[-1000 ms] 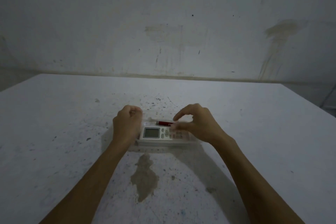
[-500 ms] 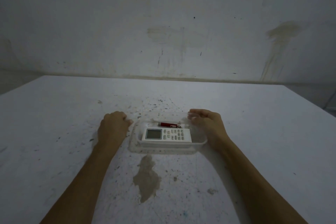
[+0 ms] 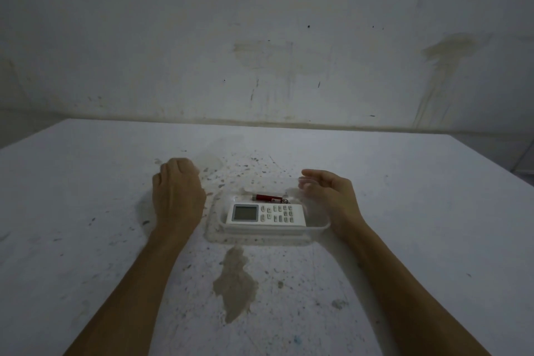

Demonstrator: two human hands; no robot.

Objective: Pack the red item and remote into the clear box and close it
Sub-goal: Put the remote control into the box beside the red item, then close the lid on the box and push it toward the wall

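Observation:
The clear box (image 3: 319, 225) sits on the table, open on top. Inside it, the white remote (image 3: 267, 214) lies flat with its screen to the left. The red item (image 3: 267, 198) lies along the box's far wall behind the remote. My right hand (image 3: 329, 196) cups the box's right end, fingers curved and apart over the far right corner. My left hand (image 3: 176, 191) is left of the box and clear of it, with its fingers curled shut. A faint clear lid (image 3: 210, 161) sticks out from those fingers toward the right.
The white table (image 3: 86, 211) is speckled with dark spots. A brown stain (image 3: 235, 283) lies just in front of the box. A stained wall (image 3: 260, 37) stands behind the table's far edge, and the table's right edge runs near my right forearm.
Both hands left the top of the box. My left hand moved left and farther away, now gripping the faint clear lid. My right hand slid to the box's right end.

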